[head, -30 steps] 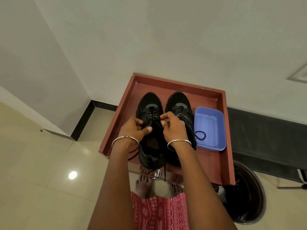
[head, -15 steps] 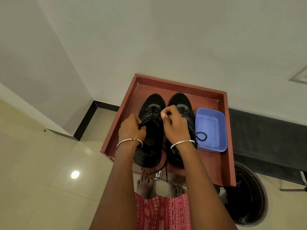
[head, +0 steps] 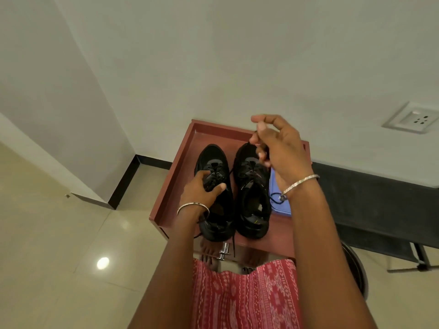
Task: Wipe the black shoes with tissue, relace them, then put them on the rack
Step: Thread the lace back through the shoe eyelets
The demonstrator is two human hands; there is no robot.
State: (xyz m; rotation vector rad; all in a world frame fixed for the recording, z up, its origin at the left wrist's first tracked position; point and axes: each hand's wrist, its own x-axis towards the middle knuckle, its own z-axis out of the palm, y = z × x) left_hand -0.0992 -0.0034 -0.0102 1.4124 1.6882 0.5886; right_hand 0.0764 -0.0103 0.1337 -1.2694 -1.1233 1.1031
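Two black shoes stand side by side, toes toward the wall, on a red-brown tray-topped stand [head: 175, 176]. My left hand [head: 202, 189] grips the tongue and laces of the left shoe [head: 215, 162]. My right hand [head: 273, 148] is raised above the right shoe [head: 251, 198] and pinches the end of a black lace [head: 231, 173] that runs taut down to the left shoe's eyelets. Another lace end hangs over the stand's front edge.
A blue plastic tray [head: 280, 205] lies right of the shoes, mostly hidden by my right wrist. A dark round bin [head: 356, 269] stands on the floor at the right. The white wall with a socket [head: 414, 121] is close behind. Beige floor tiles lie on the left.
My right hand has risen up and away from the left shoe, drawing the lace out. My left hand stays on the left shoe's tongue. The camera has tilted upward.
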